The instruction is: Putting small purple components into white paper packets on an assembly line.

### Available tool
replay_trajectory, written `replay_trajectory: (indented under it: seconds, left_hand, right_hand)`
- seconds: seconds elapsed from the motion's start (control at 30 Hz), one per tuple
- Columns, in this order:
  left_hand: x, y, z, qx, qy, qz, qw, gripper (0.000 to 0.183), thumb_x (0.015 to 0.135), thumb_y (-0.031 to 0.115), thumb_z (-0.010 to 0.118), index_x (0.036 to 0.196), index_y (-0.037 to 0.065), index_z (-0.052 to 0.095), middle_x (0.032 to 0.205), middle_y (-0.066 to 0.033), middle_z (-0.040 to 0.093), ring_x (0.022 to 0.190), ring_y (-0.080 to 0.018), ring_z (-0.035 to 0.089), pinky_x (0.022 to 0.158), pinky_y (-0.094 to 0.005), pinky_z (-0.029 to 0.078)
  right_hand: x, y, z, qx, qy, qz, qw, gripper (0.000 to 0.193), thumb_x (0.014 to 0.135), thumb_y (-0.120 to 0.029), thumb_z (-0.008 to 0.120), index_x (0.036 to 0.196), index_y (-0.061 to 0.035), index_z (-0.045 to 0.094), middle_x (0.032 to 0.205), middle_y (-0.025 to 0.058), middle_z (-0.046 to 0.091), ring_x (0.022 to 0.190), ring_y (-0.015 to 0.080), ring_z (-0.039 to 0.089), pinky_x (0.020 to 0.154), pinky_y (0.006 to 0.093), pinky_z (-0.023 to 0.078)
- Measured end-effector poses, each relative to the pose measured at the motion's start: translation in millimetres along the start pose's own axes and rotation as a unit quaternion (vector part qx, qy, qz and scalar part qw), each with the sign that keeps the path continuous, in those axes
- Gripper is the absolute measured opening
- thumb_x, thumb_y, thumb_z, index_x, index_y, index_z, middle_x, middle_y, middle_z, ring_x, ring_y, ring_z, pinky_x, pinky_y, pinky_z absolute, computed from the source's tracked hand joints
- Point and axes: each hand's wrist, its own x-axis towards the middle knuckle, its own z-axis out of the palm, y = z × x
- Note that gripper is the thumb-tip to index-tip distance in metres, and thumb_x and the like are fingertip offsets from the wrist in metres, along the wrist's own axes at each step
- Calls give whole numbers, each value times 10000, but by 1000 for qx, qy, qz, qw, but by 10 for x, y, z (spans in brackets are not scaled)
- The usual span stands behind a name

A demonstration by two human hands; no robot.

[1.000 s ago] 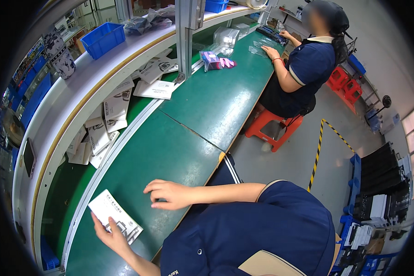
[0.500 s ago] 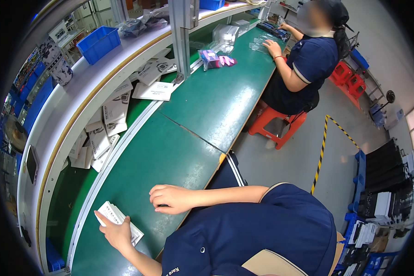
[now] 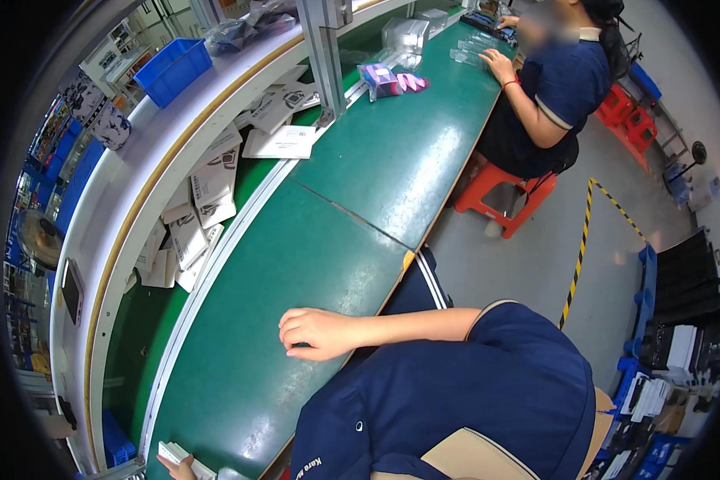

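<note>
At the lower left edge of the picture, my left hand is closed round a stack of white booklets on the green tabletop. Much of that hand and part of the stack are cut off by the picture's lower edge. My right hand rests on the table in front of my body, fingers loosely bent and a little apart, with nothing in it.
Loose white printed booklets lie heaped under the white shelf on the left. The shelf holds a blue bin and a phone. A metal post rises at the table's far side. A co-worker sits farther along the table.
My left hand and the booklet stack have moved toward me, to the lower edge. My right hand stays on the table in a similar pose. The whole view has shifted slightly.
</note>
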Motion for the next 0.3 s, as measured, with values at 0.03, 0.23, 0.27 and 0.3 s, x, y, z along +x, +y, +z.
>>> replay_trajectory:
  seconds: [0.03, 0.23, 0.27, 0.3]
  left_hand:
    - [12, -182, -126, -12, 0, 11, 1000, 1206, 547, 113, 799, 1592, 99, 199, 1405, -256, 536, 1247, -391, 555, 1078, -395, 425]
    - [-515, 1694, 521, 449, 193, 23, 872, 995, 605, 352, 848, 1504, 276, 427, 1573, -196, 321, 1427, -422, 306, 1110, -597, 323]
    - [-73, 1126, 771, 359, 172, 190, 897, 980, 605, 378, 848, 1487, 201, 459, 1600, -192, 283, 1436, -426, 292, 1122, -627, 291]
    - [466, -153, 656, 287, 307, 444, 791, 944, 664, 380, 821, 1502, 182, 431, 1650, -139, 188, 1484, -401, 218, 1129, -717, 198]
  right_hand:
    - [24, -12, 8, 5, -7, -3, 1000, 125, 860, -143, 692, 806, -43, 639, 884, 83, 652, 1016, 290, 589, 889, 410, 492]
    - [-38, 157, -106, -70, 22, -17, 997, 103, 827, -139, 713, 807, -62, 648, 878, 72, 668, 980, 295, 609, 878, 419, 501]
    - [-20, 135, -21, -80, 1, -17, 997, 92, 819, -142, 721, 808, -80, 655, 890, 70, 678, 998, 297, 608, 898, 423, 499]
    - [175, -20, 286, 1, -43, -73, 996, 92, 819, -142, 721, 808, -80, 655, 890, 70, 678, 998, 297, 608, 898, 423, 499]
